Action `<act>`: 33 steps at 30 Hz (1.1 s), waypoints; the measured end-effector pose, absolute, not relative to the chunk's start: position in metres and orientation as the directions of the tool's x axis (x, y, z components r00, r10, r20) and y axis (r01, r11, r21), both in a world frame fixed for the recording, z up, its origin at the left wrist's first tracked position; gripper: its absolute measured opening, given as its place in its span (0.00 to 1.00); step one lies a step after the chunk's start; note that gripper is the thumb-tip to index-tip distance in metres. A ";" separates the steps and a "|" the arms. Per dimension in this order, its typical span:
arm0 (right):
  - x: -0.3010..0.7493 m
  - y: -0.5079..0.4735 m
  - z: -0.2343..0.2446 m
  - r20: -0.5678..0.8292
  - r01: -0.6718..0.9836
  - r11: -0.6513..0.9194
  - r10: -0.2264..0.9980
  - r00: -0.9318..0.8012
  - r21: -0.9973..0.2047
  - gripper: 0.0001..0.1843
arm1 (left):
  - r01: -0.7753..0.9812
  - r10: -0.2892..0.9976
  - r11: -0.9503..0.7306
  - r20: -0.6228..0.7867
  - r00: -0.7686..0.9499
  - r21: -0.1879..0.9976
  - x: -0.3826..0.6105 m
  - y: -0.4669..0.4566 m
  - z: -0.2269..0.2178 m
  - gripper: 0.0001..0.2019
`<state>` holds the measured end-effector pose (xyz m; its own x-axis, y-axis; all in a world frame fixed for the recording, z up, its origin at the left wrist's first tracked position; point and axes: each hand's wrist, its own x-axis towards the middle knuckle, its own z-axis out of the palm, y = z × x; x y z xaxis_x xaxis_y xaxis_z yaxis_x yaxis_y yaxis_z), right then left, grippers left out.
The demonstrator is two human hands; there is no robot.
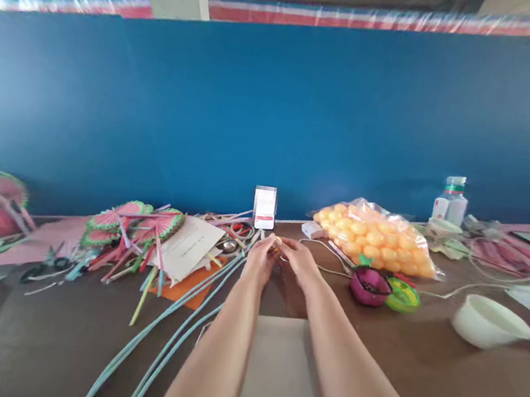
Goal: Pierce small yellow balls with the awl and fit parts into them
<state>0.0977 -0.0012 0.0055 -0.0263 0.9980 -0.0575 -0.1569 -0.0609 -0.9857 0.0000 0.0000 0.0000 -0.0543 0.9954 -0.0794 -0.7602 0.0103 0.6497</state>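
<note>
Both my arms reach forward over the brown table, and the hands meet near its back edge. My left hand [261,260] is closed, its fingertips pinched together. Right beside it, my right hand [299,262] is closed too, with thumb and fingers bent toward the left fingertips. Between the fingertips shows a small yellowish thing [278,242], too tiny to name. A phone [265,210] with a lit white screen stands upright just beyond my hands. Long pale-blue cords or stems [183,302] run past the left hand toward the near left edge.
Left lie pink-and-green fan-shaped crafts [118,221], papers [187,247], an orange sheet [192,286] and scissors [43,267]. Right are a bag of orange balls [377,236], a purple bowl [369,287], a green dish [402,296], a white bowl [490,322], bottles [451,200] and a cable [465,287].
</note>
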 end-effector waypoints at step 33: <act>0.102 -0.003 0.010 -0.136 -0.335 -0.152 0.988 -0.069 -0.930 0.18 | -0.729 0.986 0.026 -0.137 -0.093 0.684 -0.001 -0.006 0.010 0.02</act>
